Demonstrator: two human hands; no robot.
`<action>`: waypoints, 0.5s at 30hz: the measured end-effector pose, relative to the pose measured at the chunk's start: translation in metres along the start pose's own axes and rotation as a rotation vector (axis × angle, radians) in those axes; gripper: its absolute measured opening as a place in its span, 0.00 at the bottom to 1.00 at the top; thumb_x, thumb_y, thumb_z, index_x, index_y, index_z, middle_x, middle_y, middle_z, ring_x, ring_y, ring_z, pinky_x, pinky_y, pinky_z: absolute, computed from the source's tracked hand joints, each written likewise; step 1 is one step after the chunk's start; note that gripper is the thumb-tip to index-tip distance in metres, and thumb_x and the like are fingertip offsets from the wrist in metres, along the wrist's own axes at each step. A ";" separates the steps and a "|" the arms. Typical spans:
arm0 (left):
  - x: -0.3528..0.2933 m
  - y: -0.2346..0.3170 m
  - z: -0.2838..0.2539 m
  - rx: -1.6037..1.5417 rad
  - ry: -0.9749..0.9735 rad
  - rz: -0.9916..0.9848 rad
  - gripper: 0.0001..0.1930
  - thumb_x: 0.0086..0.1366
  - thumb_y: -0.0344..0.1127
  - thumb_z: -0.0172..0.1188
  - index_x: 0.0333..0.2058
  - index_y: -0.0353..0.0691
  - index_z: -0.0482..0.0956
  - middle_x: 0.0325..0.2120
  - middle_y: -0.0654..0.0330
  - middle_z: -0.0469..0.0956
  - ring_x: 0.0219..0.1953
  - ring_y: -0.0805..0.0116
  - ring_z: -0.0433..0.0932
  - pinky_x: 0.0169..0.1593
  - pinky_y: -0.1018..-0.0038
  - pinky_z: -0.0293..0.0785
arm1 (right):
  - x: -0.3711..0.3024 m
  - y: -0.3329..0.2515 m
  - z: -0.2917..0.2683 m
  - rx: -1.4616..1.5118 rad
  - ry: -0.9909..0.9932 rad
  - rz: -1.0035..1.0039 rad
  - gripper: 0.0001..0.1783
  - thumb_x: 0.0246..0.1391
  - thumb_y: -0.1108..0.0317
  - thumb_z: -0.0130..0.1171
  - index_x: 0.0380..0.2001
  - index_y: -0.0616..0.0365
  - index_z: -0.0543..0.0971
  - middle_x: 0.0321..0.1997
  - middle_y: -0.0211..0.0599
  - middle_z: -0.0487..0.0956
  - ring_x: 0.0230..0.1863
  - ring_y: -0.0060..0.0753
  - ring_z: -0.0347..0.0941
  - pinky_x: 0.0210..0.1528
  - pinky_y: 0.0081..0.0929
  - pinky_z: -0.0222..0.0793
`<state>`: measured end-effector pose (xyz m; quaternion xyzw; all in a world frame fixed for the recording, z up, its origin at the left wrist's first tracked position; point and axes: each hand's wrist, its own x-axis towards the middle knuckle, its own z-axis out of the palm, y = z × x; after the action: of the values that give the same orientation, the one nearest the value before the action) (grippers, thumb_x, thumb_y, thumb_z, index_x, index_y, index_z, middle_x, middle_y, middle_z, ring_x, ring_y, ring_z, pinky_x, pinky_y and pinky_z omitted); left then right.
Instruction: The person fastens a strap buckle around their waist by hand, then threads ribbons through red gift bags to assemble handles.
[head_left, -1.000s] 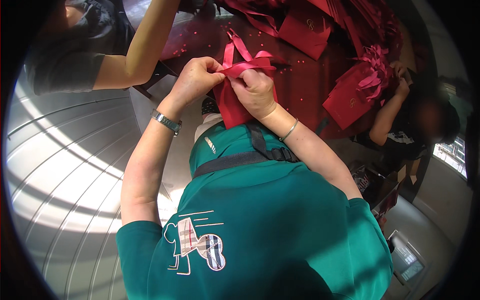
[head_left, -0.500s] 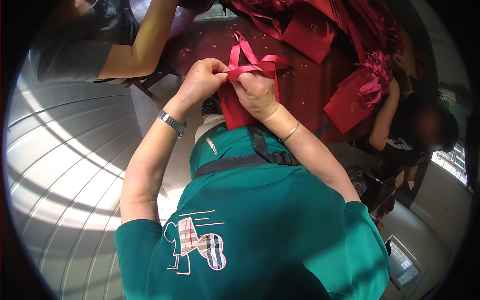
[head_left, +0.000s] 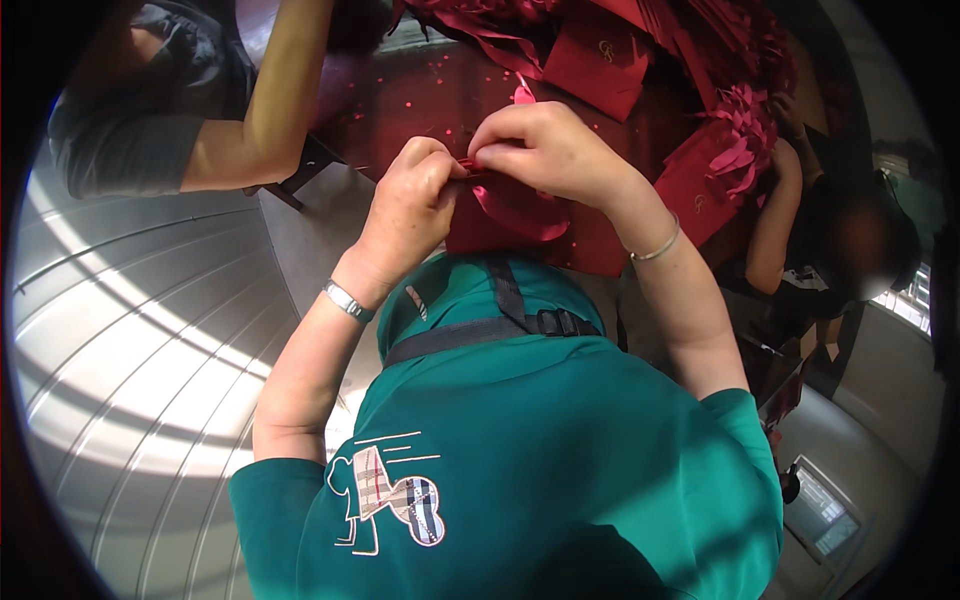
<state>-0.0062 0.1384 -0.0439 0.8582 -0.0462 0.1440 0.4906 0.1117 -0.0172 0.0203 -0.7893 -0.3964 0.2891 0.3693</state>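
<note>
A red paper gift bag [head_left: 480, 236] rests at the table's near edge, close against my body, its upper part mostly behind my hands. My left hand [head_left: 412, 205] pinches at the left of the bag's top edge. Thumb and forefinger of my right hand [head_left: 565, 150] close on the same edge, just beside the left fingertips. A pinkish-red ribbon [head_left: 520, 212] loops down over the bag's front below my right hand. More ribbon [head_left: 524, 93] shows beyond the right knuckles. Exactly what lies between the fingertips, ribbon or bag rim, is hard to make out.
Small red bits are scattered over the dark red table [head_left: 400, 115]. Finished-looking red bags [head_left: 600, 65] lie at the far side, and a stack of ribboned bags [head_left: 700, 180] stands to the right. One person's arm [head_left: 270, 120] is at left, another person's arm [head_left: 775, 215] at right.
My right hand has come out from inside the ribbon loop and turned over to pinch beside my left. The ribbon has dropped down over the bag's front.
</note>
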 end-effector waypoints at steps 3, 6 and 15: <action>-0.003 0.001 0.009 0.093 0.046 0.068 0.09 0.48 0.18 0.61 0.28 0.35 0.73 0.33 0.53 0.72 0.34 0.53 0.76 0.35 0.64 0.75 | 0.011 -0.009 -0.007 -0.189 -0.255 0.288 0.11 0.54 0.64 0.57 0.32 0.62 0.82 0.20 0.37 0.78 0.19 0.27 0.73 0.24 0.26 0.68; -0.004 0.004 0.016 0.164 0.088 0.133 0.09 0.48 0.18 0.60 0.28 0.34 0.73 0.34 0.53 0.72 0.34 0.53 0.76 0.34 0.64 0.76 | 0.016 0.008 -0.008 -0.297 -0.239 0.113 0.14 0.53 0.61 0.58 0.28 0.63 0.82 0.17 0.39 0.76 0.19 0.29 0.73 0.22 0.29 0.68; -0.001 0.004 0.023 0.199 0.126 0.115 0.08 0.48 0.18 0.59 0.27 0.35 0.73 0.33 0.53 0.72 0.34 0.53 0.76 0.34 0.64 0.76 | 0.014 0.013 0.001 -0.066 -0.214 0.504 0.16 0.44 0.57 0.64 0.24 0.62 0.81 0.16 0.35 0.74 0.18 0.26 0.70 0.20 0.28 0.66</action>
<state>-0.0033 0.1171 -0.0519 0.8878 -0.0499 0.2296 0.3956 0.1240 -0.0105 0.0066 -0.8395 -0.2337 0.4406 0.2158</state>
